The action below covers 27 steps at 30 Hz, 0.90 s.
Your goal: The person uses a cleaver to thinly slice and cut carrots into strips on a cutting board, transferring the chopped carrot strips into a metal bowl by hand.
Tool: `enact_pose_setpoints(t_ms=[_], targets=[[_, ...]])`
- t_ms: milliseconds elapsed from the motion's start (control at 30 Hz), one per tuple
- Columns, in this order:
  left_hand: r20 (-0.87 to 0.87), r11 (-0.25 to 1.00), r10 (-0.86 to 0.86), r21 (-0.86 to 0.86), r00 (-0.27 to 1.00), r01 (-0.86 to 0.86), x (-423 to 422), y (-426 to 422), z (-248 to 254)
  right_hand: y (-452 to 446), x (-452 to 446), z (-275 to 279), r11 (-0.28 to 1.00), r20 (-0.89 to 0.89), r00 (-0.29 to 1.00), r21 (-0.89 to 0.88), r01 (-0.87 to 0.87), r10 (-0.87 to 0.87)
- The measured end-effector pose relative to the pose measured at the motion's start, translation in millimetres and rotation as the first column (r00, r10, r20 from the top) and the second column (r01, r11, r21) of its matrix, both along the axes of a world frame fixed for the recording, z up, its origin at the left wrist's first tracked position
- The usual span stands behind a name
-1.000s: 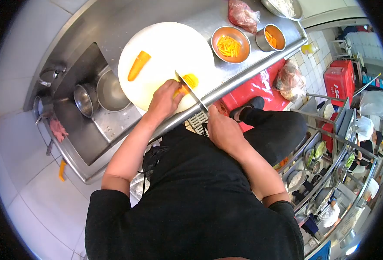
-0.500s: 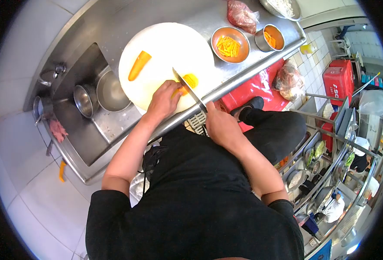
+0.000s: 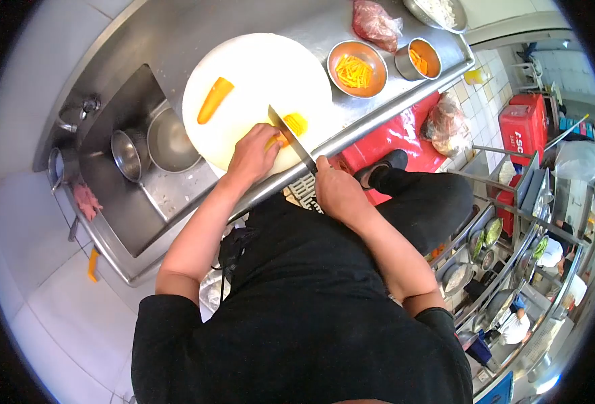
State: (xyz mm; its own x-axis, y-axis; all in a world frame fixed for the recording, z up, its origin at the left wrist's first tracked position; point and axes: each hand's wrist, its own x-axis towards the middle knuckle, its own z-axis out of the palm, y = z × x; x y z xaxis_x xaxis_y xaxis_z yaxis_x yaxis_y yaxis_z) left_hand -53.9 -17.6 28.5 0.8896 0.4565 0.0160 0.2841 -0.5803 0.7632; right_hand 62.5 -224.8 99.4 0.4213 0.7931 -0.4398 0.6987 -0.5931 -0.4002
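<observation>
On a round white cutting board (image 3: 243, 60) lies a piece of carrot (image 3: 215, 101), left of a small heap of cut carrot slices (image 3: 296, 124). My left hand (image 3: 252, 152) is closed on another carrot piece (image 3: 278, 140) near the board's front edge, its fingers curled beside the blade. The handle of a kitchen knife (image 3: 293, 138) is wrapped in my right hand (image 3: 338, 188). Its blade slants up and left across the board, between the held carrot and the slices. Part of the held carrot is hidden by my fingers and the blade.
A metal bowl of carrot strips (image 3: 357, 69) and a metal container with carrot pieces (image 3: 418, 59) stand right of the board. Behind them are a plastic bag (image 3: 376, 25) and a bowl of white shreds (image 3: 439, 12). A sink (image 3: 126, 209) with metal bowls lies left.
The left hand and knife remain at nearly the same place on the board. My right hand has shifted slightly left. The view has moved a little.
</observation>
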Motion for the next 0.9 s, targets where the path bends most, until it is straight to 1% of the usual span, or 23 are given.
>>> enact_pose_setpoints(t_ms=[33,100,133,233,333,400,467,533,567,633,700,767,833,900], targets=[[-0.006,1.000,0.002,-0.009,1.000,-0.002,2.7,2.5,1.0,1.3,2.1,5.6,1.000,0.010,1.000,0.009,0.006,-0.006],[0.019,1.000,0.006,-0.003,1.000,-0.006,3.1,3.9,-1.0,-0.8,-0.9,21.1,0.996,-0.031,0.999,0.086,0.040,-0.038],[0.037,1.000,0.011,-0.004,0.999,-0.010,0.9,3.4,-1.8,-2.3,-3.4,26.5,0.996,-0.035,0.999,0.085,0.038,-0.035],[0.015,0.999,0.037,0.003,0.999,-0.037,2.0,1.9,-0.3,-7.6,-5.4,35.9,0.994,-0.041,0.998,0.104,0.041,-0.037],[0.023,0.999,0.033,-0.017,0.999,-0.033,1.5,1.6,-0.7,-10.0,-6.9,35.5,0.997,-0.035,0.999,0.069,0.018,-0.015],[0.033,0.999,0.041,-0.020,0.999,-0.040,0.7,0.8,-3.6,-9.8,-9.3,31.0,0.998,-0.048,0.998,0.031,0.046,-0.044],[0.050,0.999,0.043,-0.021,0.998,-0.042,-0.4,-0.2,-5.4,-7.2,-10.1,8.0,0.998,-0.036,0.999,0.045,0.035,-0.034],[0.035,0.999,0.043,-0.027,0.998,-0.042,1.0,0.7,-5.0,-0.8,-4.9,2.3,0.997,-0.011,0.999,0.066,0.032,-0.032],[0.041,0.999,0.043,-0.019,0.998,-0.042,0.7,4.0,-6.2,3.4,-1.3,1.2,0.999,-0.008,1.000,0.045,0.011,-0.010],[0.066,1.000,0.020,-0.017,0.998,-0.019,-0.6,7.7,-7.0,3.5,-1.0,4.9,1.000,-0.004,1.000,0.025,0.000,0.000],[0.072,1.000,0.021,-0.008,0.997,-0.021,0.0,9.9,-6.7,0.5,-3.3,12.4,0.994,-0.021,1.000,0.110,0.016,-0.014],[0.069,1.000,0.023,-0.009,0.997,-0.022,-3.0,8.6,-7.3,-3.4,-7.1,22.7,0.994,-0.033,0.999,0.112,0.021,-0.017],[0.090,0.998,0.017,0.054,0.996,-0.022,-0.7,8.5,-9.0,-7.1,-7.5,30.0,0.993,-0.039,0.999,0.113,0.030,-0.026],[0.098,0.998,0.025,0.047,0.995,-0.029,-0.4,7.7,-10.1,-9.2,-8.3,33.4,0.993,-0.038,0.999,0.115,0.033,-0.028]])
